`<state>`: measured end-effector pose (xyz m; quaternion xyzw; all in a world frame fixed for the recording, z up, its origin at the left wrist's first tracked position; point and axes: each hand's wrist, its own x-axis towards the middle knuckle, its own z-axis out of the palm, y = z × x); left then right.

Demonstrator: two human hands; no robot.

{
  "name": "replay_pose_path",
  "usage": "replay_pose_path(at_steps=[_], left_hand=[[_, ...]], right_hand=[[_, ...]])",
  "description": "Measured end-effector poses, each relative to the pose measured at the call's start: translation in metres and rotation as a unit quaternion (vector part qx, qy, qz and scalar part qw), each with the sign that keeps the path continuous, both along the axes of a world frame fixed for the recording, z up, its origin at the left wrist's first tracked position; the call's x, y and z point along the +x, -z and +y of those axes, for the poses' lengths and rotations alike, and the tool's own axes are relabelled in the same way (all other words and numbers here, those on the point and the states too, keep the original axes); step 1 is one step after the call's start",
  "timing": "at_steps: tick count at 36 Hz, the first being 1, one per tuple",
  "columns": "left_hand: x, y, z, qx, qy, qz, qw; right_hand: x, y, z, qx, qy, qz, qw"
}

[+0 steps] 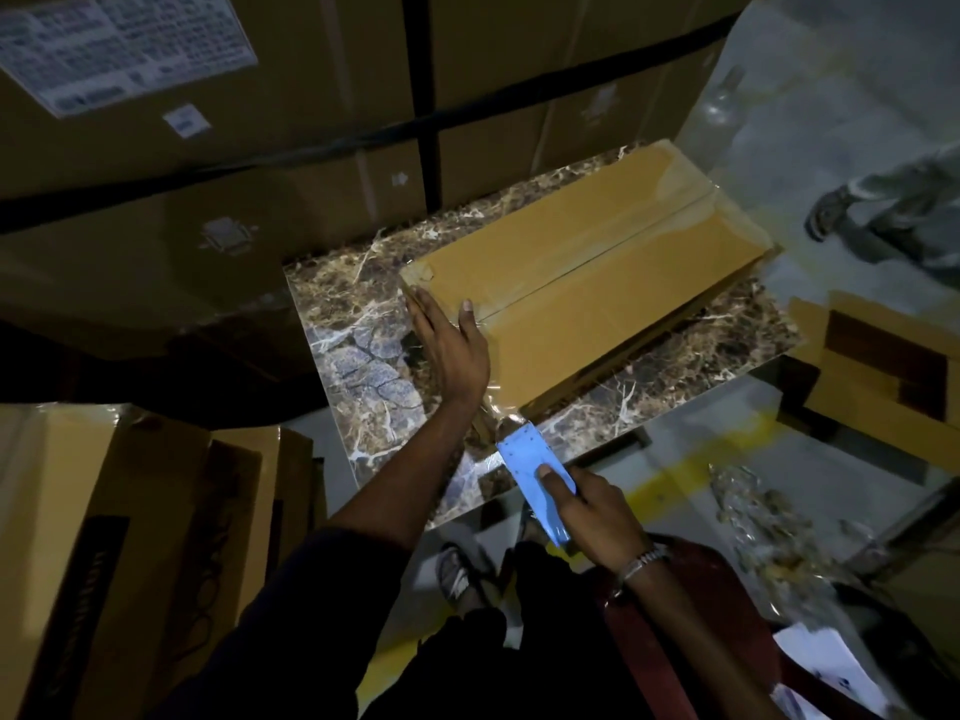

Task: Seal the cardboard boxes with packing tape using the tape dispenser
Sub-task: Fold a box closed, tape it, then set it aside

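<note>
A long cardboard box (597, 272) lies on a marble-patterned table (363, 350), with clear tape along its top seam and over its near end. My left hand (451, 345) lies flat against the box's near end, fingers straight and thumb up on the top edge. My right hand (592, 511) grips a blue tape dispenser (535, 475) just off the box's near corner. A strip of clear tape (493, 402) runs from the dispenser up to the box end.
Large stacked cartons (208, 163) wall off the back and left. An open carton (104, 537) stands at the lower left, more boxes (883, 376) at the right. Another person's shoe (841, 215) is on the floor at the upper right. Crumpled plastic wrap (769, 522) lies at the lower right.
</note>
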<state>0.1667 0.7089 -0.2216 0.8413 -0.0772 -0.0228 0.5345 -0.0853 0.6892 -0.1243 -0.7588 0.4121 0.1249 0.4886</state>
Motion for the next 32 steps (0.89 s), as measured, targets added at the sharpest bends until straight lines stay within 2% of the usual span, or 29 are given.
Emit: replay_pose_path(at_steps=[6,13,20,27,32], left_hand=[[0.0,0.003,-0.001,0.004,-0.014,-0.012,1.0],[-0.001,0.001,-0.002,0.02,-0.031,-0.015,0.999],[-0.003,-0.004,-0.001,0.025,-0.031,-0.01,0.999],[-0.003,-0.005,0.0,0.024,-0.023,-0.006,0.999],[0.001,-0.008,0.006,0.035,0.011,0.045,0.998]], right_hand=[[0.014,0.005,0.011,0.017,0.047,-0.006,0.999],[0.032,0.01,-0.002,0.048,0.059,0.03,0.997],[0.053,0.034,-0.035,0.172,0.139,0.079,0.972],[0.031,0.054,-0.029,0.129,0.08,0.109,0.982],[0.032,0.047,0.009,0.063,-0.033,0.102,0.992]])
